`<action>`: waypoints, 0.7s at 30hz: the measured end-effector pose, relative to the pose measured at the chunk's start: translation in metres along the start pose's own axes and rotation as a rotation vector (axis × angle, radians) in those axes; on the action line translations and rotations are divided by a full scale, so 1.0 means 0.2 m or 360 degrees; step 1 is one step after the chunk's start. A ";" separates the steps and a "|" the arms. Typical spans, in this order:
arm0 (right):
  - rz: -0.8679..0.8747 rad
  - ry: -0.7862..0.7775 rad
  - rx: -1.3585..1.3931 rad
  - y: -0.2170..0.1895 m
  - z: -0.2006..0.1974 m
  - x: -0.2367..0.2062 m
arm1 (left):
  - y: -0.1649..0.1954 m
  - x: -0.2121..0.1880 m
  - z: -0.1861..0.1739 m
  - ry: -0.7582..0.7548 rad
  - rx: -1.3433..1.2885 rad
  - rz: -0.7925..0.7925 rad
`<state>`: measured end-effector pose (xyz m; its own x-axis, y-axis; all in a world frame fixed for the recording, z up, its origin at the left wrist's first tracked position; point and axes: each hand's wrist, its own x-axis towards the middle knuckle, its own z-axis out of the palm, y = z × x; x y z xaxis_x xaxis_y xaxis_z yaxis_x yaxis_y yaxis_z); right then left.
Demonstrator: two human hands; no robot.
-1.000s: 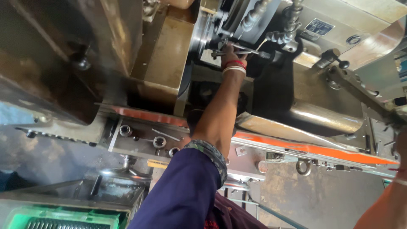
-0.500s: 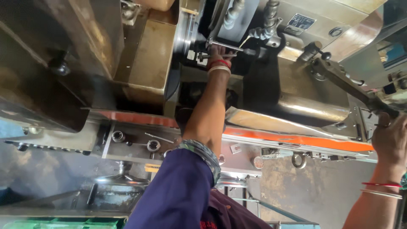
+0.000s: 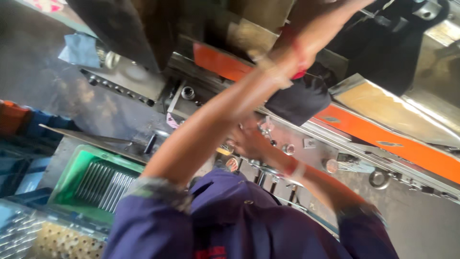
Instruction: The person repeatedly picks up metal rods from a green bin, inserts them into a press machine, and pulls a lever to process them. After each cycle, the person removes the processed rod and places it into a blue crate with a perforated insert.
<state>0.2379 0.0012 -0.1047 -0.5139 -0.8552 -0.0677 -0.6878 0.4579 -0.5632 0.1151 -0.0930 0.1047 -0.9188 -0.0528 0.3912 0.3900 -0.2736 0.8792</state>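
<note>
My left arm reaches up across the middle of the view, past red bangles on the wrist. My left hand (image 3: 338, 10) is blurred at the top edge against the dark machine body, and its grip is unclear. My right hand (image 3: 247, 140) is low at the centre, on the machine's grey steel bed (image 3: 311, 144) among bolts and a small shiny metal part (image 3: 264, 127). Motion blur hides its fingers, so I cannot tell if it holds anything. Purple sleeves (image 3: 239, 220) fill the bottom of the frame.
An orange strip (image 3: 383, 125) runs along the machine's front edge. A dark cloth-like lump (image 3: 299, 98) sits under my left wrist, and a steel eye ring (image 3: 381, 178) hangs at the right. A green crate of metal rods (image 3: 96, 180) stands at lower left, above a perforated tray (image 3: 62, 244).
The view has swung down and left, bringing the green crate into sight. My right hand has dropped from the long lever at the right to the machine bed. My left arm still reaches upward.
</note>
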 end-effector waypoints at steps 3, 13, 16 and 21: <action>0.0378 -0.0144 0.0196 -0.01 0.14 0.41 | 0.33 -0.25 -0.31 0.0064 0.0503 0.0146; 0.0636 -0.0118 0.0122 -0.14 0.45 0.57 | 0.20 -1.25 -1.39 0.1253 0.0438 -0.0411; 0.0387 0.0080 0.0463 -0.28 0.51 0.60 | -0.01 -1.49 -1.51 0.1429 0.0449 -0.0582; -0.0210 0.0504 0.1422 -0.62 0.65 0.71 | -0.18 -1.72 -1.50 0.1440 0.0373 -0.0770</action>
<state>0.3165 -0.2094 -0.1508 -0.6651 -0.7213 0.1934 -0.1720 -0.1040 -0.9796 0.3991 -0.3536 -0.1424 -0.6446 -0.7115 -0.2797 -0.1171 -0.2696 0.9558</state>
